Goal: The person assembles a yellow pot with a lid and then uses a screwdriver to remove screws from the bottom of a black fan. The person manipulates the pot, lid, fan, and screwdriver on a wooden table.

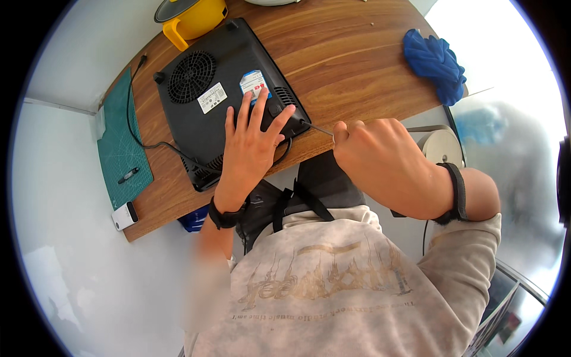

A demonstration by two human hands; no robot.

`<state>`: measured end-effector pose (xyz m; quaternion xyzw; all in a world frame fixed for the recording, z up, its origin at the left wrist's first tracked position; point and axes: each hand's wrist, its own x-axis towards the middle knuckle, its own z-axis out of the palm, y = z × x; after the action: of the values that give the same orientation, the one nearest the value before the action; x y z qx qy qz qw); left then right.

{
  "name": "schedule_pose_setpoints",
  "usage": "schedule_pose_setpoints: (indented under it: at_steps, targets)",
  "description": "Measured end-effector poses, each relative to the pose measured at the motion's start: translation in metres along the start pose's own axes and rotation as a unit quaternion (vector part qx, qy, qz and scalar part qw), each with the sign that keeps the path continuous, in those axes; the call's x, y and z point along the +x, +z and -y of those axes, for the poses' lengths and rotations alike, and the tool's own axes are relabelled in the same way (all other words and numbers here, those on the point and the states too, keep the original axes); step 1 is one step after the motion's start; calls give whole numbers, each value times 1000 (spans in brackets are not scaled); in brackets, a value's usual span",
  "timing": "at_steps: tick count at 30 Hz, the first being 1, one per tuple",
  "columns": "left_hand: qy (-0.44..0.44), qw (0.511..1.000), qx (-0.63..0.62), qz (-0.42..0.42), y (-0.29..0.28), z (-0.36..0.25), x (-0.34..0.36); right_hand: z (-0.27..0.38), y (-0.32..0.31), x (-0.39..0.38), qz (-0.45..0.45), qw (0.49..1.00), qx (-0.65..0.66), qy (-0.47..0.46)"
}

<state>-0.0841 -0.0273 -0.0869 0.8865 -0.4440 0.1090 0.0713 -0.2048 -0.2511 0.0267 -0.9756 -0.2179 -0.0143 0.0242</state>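
Observation:
A black induction cooktop point(241, 53) lies bottom side up on the wooden table, showing a round fan grille point(191, 76), a white label point(212, 97) and a blue-and-white sticker point(254, 84). Across its near right part my left hand point(248, 141) rests with the fingers spread, pressing on the underside. My right hand point(383, 160) is closed around a screwdriver point(317, 127); its handle is hidden in the fist. The thin metal shaft points left, and its tip meets the cooktop's near right corner. Whether a screw sits there I cannot tell.
The cooktop's black cord point(129, 110) runs over a green cutting mat point(116, 152) holding a dark pen-like object point(128, 175). A white device point(124, 216) sits at the left table corner. A yellow pot point(196, 22) stands behind; a blue cloth point(435, 65) lies far right.

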Motion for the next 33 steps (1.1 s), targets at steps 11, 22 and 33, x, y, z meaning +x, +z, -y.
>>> schedule_pose_setpoints:
  at_steps: [11, 22, 33]
  targets:
    - [4, 1000, -2, -4, 0, 0, 0, -18, 2, 7, -24, 996, 45, 72]
    - [1, 1000, -6, -6, 2, 0, -2, -59, -23, -8, -178, 945, 227, 153]
    - [2, 1000, 4, -2, 2, 1, -1, -51, -34, 7, -104, 880, 408, 218]
